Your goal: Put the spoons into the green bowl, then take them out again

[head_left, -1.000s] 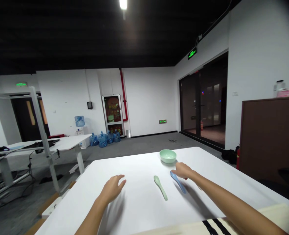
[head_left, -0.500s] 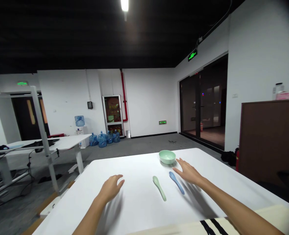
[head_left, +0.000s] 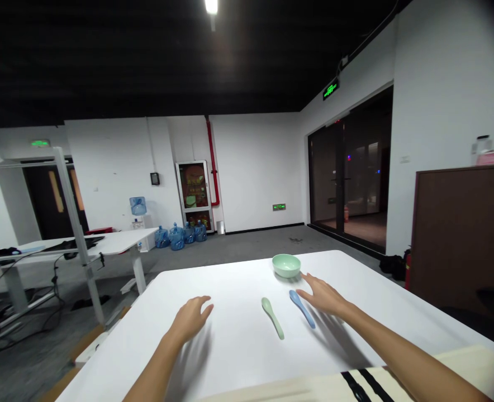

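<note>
Your open right hand (head_left: 322,296), empty, fingers spread, comes down just beside a blue soup spoon (head_left: 302,309) on a white table (head_left: 230,357). A pale green soup spoon (head_left: 272,318) lies to the spoon's left, the two near each other but apart. A pale green bowl (head_left: 286,266) stands upright beyond them, near the far edge. Your left hand (head_left: 190,320), also open and empty, sits well left of both spoons.
</note>
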The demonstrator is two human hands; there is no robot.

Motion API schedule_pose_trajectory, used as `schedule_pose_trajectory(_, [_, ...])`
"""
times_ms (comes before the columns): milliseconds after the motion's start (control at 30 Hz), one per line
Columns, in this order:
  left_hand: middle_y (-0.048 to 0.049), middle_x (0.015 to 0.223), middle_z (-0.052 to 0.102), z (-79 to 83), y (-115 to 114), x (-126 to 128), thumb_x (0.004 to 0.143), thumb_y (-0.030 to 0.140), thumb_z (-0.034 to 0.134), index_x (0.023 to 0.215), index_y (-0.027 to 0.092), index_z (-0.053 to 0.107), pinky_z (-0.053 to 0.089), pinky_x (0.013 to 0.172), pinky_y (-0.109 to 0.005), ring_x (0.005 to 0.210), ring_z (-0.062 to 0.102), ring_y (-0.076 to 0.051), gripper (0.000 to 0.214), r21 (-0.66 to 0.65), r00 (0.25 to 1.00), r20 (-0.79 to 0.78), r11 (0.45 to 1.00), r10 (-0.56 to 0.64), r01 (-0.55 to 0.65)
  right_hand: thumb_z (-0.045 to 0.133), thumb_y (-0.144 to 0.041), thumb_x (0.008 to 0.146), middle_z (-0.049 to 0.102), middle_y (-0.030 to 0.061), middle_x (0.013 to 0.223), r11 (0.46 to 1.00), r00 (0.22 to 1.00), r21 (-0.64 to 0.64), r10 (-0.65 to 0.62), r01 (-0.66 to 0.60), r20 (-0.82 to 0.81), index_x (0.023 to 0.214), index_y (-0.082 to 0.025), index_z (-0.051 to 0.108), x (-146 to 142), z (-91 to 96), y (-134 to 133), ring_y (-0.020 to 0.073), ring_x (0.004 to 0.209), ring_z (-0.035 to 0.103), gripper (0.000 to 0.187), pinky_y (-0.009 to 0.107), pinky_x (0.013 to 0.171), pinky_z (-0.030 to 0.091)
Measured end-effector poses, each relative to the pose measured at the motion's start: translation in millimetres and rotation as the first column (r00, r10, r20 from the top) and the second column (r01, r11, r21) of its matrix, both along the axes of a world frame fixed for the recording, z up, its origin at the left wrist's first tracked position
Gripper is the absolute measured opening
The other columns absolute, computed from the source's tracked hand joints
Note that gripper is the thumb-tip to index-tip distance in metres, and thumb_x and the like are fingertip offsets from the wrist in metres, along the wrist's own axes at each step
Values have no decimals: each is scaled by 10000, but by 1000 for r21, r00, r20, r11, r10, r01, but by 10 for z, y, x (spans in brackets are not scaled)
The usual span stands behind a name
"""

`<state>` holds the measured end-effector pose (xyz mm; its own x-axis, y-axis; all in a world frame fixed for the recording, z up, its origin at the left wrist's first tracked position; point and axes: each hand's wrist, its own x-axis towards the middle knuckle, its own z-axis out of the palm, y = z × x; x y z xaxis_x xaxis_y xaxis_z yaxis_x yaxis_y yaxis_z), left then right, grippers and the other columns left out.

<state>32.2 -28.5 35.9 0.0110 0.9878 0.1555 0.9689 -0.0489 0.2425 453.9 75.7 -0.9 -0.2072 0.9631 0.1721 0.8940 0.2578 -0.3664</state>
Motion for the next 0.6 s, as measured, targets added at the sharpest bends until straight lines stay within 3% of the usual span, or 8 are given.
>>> schedule_pose_trajectory(600, [-86, 1386, 622, -19, 10, -22, 931, 515, 367, 1326, 185, 604, 411, 1072, -369, 1318, 533, -269, 567, 11, 1000, 11, 1000, 7, -7, 466, -615, 889, 434, 125, 1538, 999, 999, 32, 30, -29, -31, 1509, -157, 418, 4, 32, -29, 303, 1441, 355, 772, 411, 1146, 324])
